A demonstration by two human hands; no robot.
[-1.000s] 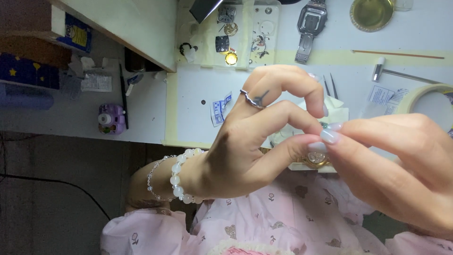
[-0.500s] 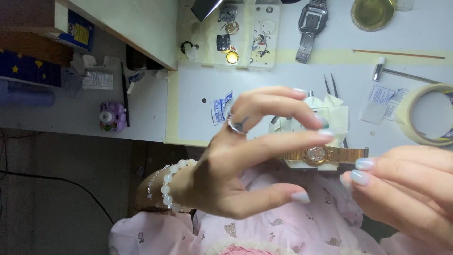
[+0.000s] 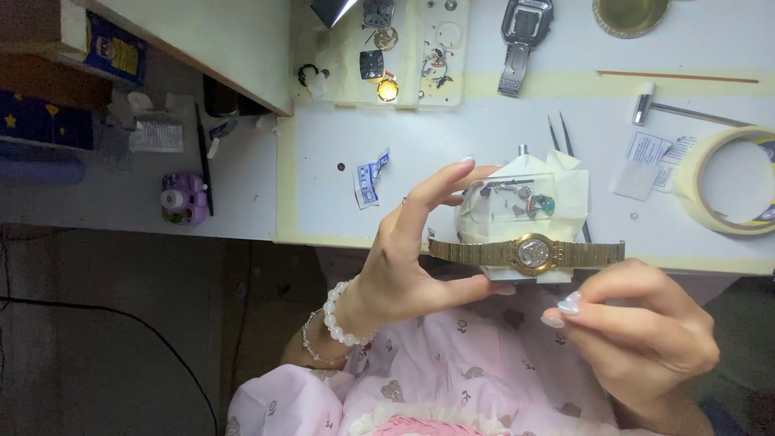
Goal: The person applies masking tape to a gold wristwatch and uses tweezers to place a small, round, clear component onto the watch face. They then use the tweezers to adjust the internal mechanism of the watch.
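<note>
Gold watch (image 3: 529,253) — left hand (image 3: 404,258) fingers pinching band; right hand (image 3: 638,335) fingers curled, apart — tape roll (image 3: 726,182) nearby.

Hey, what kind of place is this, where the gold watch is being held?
Likely a watch-repair bench: the left hand holds a gold watch, with a parts tray, tweezers and a small hammer on the table.

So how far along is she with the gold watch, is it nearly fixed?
Not finished, it seems. The gold watch lies across a taped clear block, and its round middle looks open, with the works showing. The left hand steadies the block and strap; the right hand hovers just below, apart from it. Small loose parts wait in the tray, and the tweezers lie unused.
</note>
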